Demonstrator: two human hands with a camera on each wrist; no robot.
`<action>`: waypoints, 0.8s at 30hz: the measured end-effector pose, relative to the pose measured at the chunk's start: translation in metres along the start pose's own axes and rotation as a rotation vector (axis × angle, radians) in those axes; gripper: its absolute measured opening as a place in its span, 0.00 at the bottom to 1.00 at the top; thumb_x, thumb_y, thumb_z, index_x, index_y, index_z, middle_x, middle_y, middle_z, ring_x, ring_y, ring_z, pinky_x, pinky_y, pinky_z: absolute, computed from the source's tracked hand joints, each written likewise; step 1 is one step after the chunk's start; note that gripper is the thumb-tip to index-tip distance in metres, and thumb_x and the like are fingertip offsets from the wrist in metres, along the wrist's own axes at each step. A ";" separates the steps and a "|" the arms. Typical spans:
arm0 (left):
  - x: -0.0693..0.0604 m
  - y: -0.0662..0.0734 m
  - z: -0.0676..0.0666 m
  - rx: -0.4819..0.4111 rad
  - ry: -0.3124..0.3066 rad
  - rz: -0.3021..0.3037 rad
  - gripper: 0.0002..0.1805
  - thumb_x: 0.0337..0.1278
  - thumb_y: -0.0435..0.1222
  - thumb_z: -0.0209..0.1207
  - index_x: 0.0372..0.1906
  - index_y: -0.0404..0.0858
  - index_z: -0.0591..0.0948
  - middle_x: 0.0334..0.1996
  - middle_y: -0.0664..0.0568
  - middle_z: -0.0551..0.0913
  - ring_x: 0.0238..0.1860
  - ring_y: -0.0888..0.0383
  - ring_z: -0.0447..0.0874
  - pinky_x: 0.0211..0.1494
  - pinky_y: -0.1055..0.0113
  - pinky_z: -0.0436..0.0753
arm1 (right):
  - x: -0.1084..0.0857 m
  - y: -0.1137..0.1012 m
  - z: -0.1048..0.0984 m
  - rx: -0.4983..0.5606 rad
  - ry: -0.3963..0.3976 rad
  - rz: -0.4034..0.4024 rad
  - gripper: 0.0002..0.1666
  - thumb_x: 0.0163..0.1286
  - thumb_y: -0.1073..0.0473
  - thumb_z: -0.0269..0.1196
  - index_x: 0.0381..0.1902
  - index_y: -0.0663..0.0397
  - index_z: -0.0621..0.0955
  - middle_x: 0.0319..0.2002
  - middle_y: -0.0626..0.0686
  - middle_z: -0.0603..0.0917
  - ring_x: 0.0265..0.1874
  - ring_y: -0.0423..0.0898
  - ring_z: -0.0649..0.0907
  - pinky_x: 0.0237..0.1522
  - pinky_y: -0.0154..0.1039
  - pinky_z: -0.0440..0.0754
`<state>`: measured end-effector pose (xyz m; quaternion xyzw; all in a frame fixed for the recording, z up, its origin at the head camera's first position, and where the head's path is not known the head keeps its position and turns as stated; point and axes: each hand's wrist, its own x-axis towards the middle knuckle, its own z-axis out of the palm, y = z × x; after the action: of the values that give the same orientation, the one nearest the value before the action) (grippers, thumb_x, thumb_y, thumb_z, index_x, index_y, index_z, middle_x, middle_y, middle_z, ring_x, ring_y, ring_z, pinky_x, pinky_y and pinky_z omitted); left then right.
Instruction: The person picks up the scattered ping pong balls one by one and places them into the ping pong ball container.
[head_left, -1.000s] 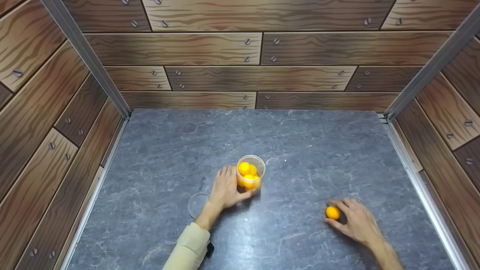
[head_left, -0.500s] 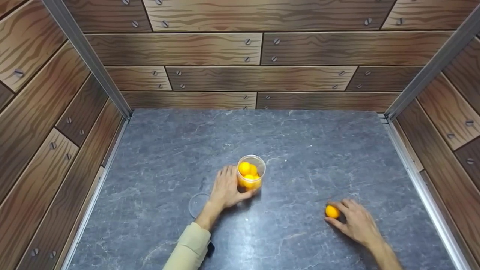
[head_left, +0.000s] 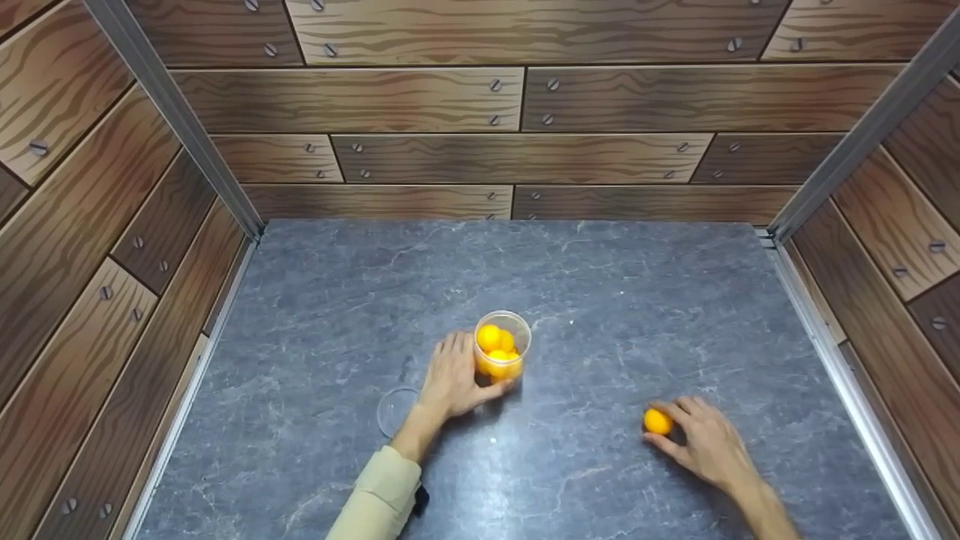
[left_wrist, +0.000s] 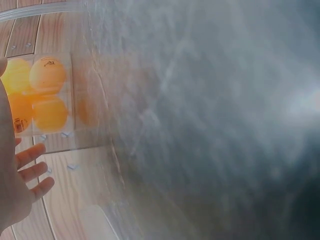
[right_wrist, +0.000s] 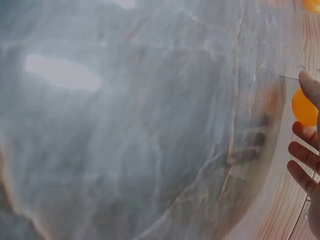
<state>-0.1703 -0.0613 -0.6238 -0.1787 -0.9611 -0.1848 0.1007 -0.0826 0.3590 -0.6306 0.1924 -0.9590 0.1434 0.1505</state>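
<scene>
A clear plastic tub [head_left: 521,337] stands upright near the middle of the table in the head view, with several orange ping-pong balls [head_left: 497,362] inside. My left hand [head_left: 451,381] grips its near left side, the thumb across the front. Through the clear wall, the left wrist view shows the stacked balls [left_wrist: 50,114], some with printed marks. To the right, my right hand [head_left: 705,444] pinches a single orange ping-pong ball [head_left: 658,421] between thumb and forefinger, low over the table. The right wrist view shows this ball [right_wrist: 304,107] with the other fingers spread below it.
A round clear lid [head_left: 391,411] lies on the table partly behind my left forearm. The dark marbled tabletop [head_left: 585,277] is bounded by wood-patterned walls [head_left: 517,157] at the back and sides, with metal rails [head_left: 836,360] along the side edges.
My right hand and its ball have shifted slightly to the left. The left hand and the tub stay where they were.
</scene>
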 end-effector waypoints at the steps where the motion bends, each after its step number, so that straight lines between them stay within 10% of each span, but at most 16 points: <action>1: 0.000 0.000 0.000 0.005 0.000 0.000 0.52 0.52 0.75 0.58 0.66 0.36 0.72 0.55 0.45 0.81 0.59 0.47 0.77 0.63 0.52 0.77 | 0.001 -0.001 0.000 0.003 0.002 -0.004 0.30 0.50 0.44 0.83 0.51 0.44 0.89 0.36 0.44 0.84 0.34 0.41 0.80 0.37 0.45 0.80; 24: 0.000 0.001 0.000 0.020 0.024 0.011 0.51 0.51 0.74 0.59 0.63 0.36 0.72 0.52 0.46 0.81 0.55 0.48 0.77 0.60 0.54 0.77 | 0.033 -0.023 0.002 0.025 0.073 -0.165 0.31 0.50 0.43 0.83 0.51 0.46 0.89 0.37 0.45 0.84 0.35 0.42 0.80 0.36 0.42 0.80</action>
<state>-0.1696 -0.0609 -0.6233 -0.1807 -0.9606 -0.1766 0.1153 -0.1028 0.3273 -0.6160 0.2674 -0.9319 0.1492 0.1946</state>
